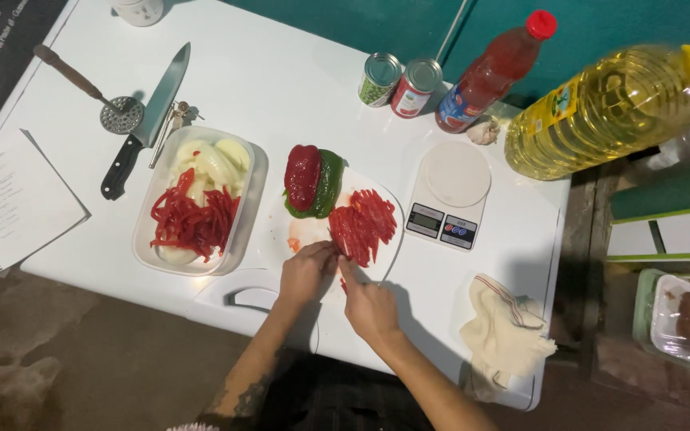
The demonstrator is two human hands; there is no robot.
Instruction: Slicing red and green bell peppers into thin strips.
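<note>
head view: left hand and right hand pinch together, apparently on red pepper strips, gathering them on the cutting board.

Glossy pepper strips; matt plastic cutting board

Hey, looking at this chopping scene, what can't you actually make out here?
- Head view: what the left hand and right hand pinch; fingers cover it, so each grip is unclear.
- Big oil bottle: blurred, its cap cut by the right edge.
- Notebook: writing too small.
- White cup: cut off by the top edge.
- Kitchen scale: display too small.
</note>
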